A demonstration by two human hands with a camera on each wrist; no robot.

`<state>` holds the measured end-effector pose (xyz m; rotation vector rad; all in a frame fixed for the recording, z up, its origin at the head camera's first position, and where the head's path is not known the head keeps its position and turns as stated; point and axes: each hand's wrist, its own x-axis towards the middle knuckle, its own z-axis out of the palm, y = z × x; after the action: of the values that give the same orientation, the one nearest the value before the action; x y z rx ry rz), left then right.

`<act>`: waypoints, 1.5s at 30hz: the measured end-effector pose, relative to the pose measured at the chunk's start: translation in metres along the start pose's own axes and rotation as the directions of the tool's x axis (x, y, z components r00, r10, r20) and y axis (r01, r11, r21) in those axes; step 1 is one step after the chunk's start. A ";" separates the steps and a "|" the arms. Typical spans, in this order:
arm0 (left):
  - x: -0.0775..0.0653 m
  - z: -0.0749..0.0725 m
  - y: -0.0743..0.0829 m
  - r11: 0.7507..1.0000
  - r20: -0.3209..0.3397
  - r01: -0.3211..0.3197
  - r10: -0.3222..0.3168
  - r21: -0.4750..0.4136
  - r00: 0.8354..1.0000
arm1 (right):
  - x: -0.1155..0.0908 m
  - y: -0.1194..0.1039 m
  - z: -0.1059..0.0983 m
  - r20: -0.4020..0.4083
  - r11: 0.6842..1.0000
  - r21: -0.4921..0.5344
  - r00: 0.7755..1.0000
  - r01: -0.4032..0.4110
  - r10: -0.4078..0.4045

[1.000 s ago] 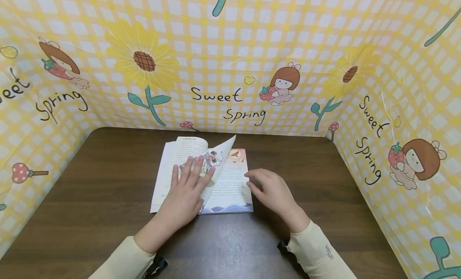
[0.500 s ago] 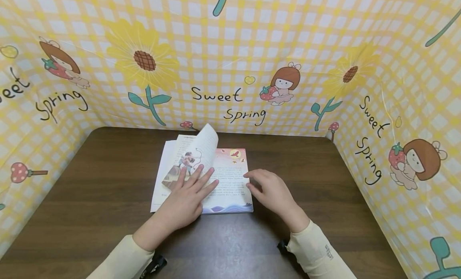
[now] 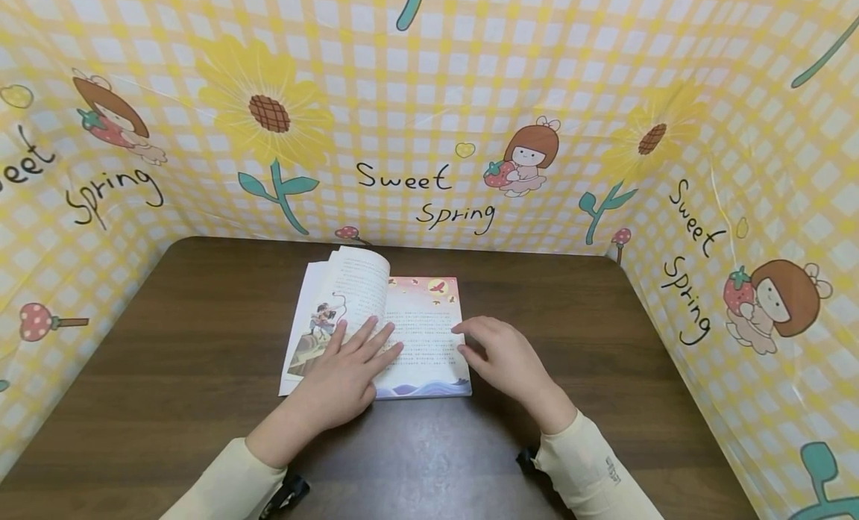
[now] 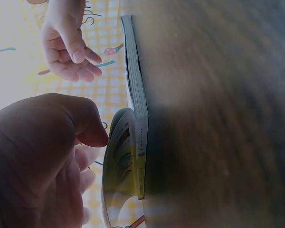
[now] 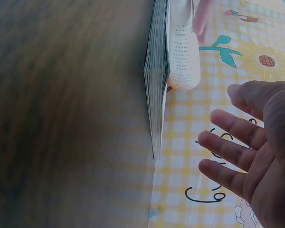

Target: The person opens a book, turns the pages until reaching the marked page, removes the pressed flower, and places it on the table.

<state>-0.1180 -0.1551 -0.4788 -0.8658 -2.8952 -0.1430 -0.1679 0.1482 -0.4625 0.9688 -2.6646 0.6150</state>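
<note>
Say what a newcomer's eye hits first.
Probably the yellow and white checked cloth, printed with yellow sunflowers, around the back and sides of the dark brown wood-grained table. Then the open, rectangular paper book on the table, its right page edged pink and blue. The left hand lies over the book's lower middle, the right hand beside its right edge.

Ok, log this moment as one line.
left hand: spread over open book | right hand: near book's right edge, holding nothing | book: on table, left pages bowed up
</note>
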 end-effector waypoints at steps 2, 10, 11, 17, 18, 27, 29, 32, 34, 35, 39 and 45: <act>0.000 0.000 0.000 1.000 0.016 0.011 -0.010 -0.008 1.000 | 0.000 0.000 0.000 0.011 1.000 -0.003 1.000 0.000 0.000; -0.001 -0.001 0.001 0.998 0.078 0.054 -0.051 -0.027 0.996 | -0.001 0.000 0.001 0.042 1.000 0.002 0.999 0.014 -0.015; -0.001 -0.001 0.001 0.998 0.080 0.057 -0.054 -0.029 0.995 | -0.001 0.001 0.001 0.047 1.000 0.002 0.999 0.017 -0.017; -0.003 -0.002 0.001 0.996 0.090 0.086 -0.082 -0.040 0.993 | -0.001 0.001 0.002 0.079 1.000 -0.008 0.996 0.029 -0.029; -0.003 -0.002 0.001 0.995 0.092 0.092 -0.088 -0.040 0.992 | -0.002 0.002 0.003 0.084 0.999 -0.011 0.996 0.031 -0.030; -0.004 -0.004 0.002 0.990 0.114 0.126 -0.119 -0.056 0.986 | -0.001 0.002 0.004 0.126 0.998 -0.014 0.991 0.056 -0.054; -0.005 -0.005 0.003 0.988 0.119 0.137 -0.129 -0.064 0.985 | -0.001 0.001 0.004 0.141 0.998 -0.014 0.988 0.066 -0.063; -0.004 -0.004 0.003 0.986 0.118 0.150 -0.141 -0.068 0.983 | -0.002 0.000 0.005 0.179 0.997 -0.012 0.981 0.074 -0.071; -0.004 -0.004 0.003 0.986 0.113 0.153 -0.144 -0.070 0.983 | -0.003 0.000 0.006 0.214 0.998 -0.013 0.975 0.069 -0.065; -0.005 -0.003 0.003 0.986 0.107 0.150 -0.142 -0.070 0.984 | -0.004 0.000 0.006 0.233 0.998 -0.013 0.971 0.065 -0.060; -0.005 -0.004 0.002 0.990 0.091 0.134 -0.129 -0.051 0.987 | -0.006 0.001 0.007 0.301 0.998 -0.013 0.952 0.055 -0.048; -0.003 -0.006 0.001 0.991 0.082 0.128 -0.125 -0.026 0.989 | -0.008 0.002 0.009 0.369 0.999 0.027 0.928 0.037 -0.044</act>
<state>-0.1142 -0.1563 -0.4734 -0.7081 -3.0313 -0.1688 -0.1640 0.1501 -0.4736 1.2526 -2.9556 0.4894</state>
